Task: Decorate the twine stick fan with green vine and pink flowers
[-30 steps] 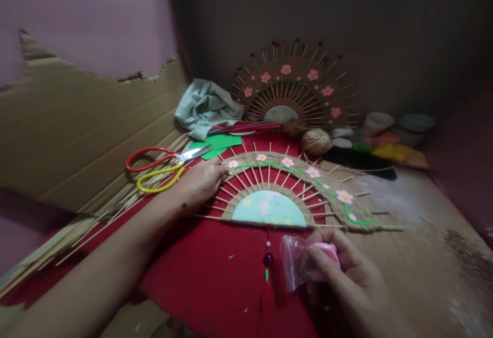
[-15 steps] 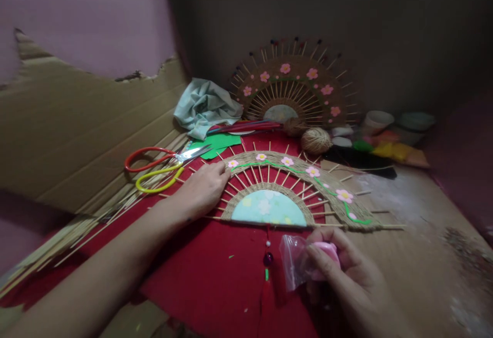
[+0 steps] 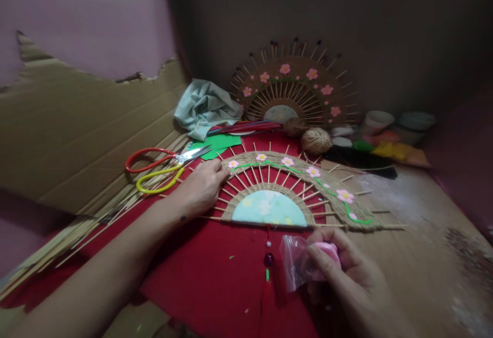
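My left hand rests on the left end of a woven half-round fan. Its fingers are closed and bent down against the band; the fingertips, and anything under them, are hidden. Between thumb and fingers, my right hand grips a small clear plastic bag with a soft pink lump, likely modelling clay, in front of the fan's right side. Pink flowers and a green vine line run along the fan's band. A pale blue half-circle fills its centre, and a beaded red tassel hangs below.
Scissors with red and yellow handles lie left of the fan, above thin sticks. Behind are crumpled blue cloth, green sheet, twine ball and a second flowered fan. Cups and coloured packets stand right.
My left hand has shifted very slightly left and down at the fan's band. The right hand keeps its hold on the bag and has hardly moved.
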### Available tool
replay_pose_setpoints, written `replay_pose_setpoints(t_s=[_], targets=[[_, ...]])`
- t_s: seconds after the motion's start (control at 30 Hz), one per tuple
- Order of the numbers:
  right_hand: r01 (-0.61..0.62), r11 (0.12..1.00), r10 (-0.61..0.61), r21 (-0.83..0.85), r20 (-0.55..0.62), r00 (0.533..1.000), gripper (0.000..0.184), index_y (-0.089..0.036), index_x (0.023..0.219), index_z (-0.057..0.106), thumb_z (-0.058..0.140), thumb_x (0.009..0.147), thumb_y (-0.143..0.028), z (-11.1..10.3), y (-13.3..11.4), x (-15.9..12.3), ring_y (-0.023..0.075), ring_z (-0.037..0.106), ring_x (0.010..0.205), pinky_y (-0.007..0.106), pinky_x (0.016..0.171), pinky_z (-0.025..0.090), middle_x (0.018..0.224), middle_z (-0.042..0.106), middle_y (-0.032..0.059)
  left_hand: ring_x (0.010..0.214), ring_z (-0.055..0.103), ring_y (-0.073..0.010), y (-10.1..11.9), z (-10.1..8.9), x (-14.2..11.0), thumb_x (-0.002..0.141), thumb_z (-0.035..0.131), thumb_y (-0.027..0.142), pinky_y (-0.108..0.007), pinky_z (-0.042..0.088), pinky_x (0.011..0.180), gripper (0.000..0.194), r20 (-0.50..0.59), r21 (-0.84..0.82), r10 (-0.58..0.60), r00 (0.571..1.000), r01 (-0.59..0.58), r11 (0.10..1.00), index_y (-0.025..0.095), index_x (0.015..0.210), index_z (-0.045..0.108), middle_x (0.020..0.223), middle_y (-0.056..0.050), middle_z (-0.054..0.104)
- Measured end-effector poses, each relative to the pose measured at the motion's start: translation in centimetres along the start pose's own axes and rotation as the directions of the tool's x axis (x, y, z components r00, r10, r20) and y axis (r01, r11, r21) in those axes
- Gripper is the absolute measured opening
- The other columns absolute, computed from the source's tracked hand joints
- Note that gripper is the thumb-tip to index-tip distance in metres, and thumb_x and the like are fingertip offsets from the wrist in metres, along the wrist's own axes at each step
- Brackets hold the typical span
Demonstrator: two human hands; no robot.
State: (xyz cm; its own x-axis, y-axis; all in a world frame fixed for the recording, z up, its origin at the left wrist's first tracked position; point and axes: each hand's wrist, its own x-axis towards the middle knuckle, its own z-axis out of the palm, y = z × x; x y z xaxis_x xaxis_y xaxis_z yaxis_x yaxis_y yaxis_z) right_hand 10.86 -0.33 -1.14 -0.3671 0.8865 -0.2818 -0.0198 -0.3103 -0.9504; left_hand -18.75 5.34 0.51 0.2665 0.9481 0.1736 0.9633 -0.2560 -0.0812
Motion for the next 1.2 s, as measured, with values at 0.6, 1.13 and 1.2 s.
replay_pose_setpoints(t_s=[0.6,1.13,1.2], targets=[[0.011,0.999,-0.009,-0.030,0.057,0.998,0.036,-0.022,0.084,0.048,0.054,0.083,-0.057,-0.4,0.2,0.3,0.0083,0.046,0.044,0.019,0.044,0.028,0.052,0.052,-0.0052,0.077,0.045,-0.0177,-0.4,-2.1,-0.2,0.089,0.039,0.019,-0.029,0.039,0.068,0.033,-0.072,-0.184,-0.121,0.990,0.106,0.977,0.017,0.108,0.067,0.083,-0.006,0.047],[0.028,1.000,-0.027,-0.011,0.013,1.000,0.032,-0.022,0.083,0.048,0.056,0.083,-0.052,-0.1,0.2,0.1,0.0074,0.046,0.045,0.019,0.044,0.029,0.054,0.051,-0.0054,0.079,0.042,-0.0215,0.7,0.5,-0.1,0.094,0.032,0.022,-0.034,0.035,0.070,0.033,0.011,0.065,-0.030,0.999,0.029,0.997,0.013,0.102,0.063,0.085,-0.010,0.050],[0.022,1.000,-0.022,0.004,0.014,1.000,0.032,-0.022,0.083,0.048,0.057,0.083,-0.053,0.0,0.2,0.0,0.0072,0.045,0.045,0.019,0.044,0.029,0.056,0.052,-0.0053,0.082,0.042,-0.0226,0.8,0.8,-0.3,0.092,0.036,0.021,-0.034,0.035,0.071,0.030,0.018,0.074,-0.017,1.000,0.015,0.997,0.013,0.103,0.062,0.088,-0.011,0.050]])
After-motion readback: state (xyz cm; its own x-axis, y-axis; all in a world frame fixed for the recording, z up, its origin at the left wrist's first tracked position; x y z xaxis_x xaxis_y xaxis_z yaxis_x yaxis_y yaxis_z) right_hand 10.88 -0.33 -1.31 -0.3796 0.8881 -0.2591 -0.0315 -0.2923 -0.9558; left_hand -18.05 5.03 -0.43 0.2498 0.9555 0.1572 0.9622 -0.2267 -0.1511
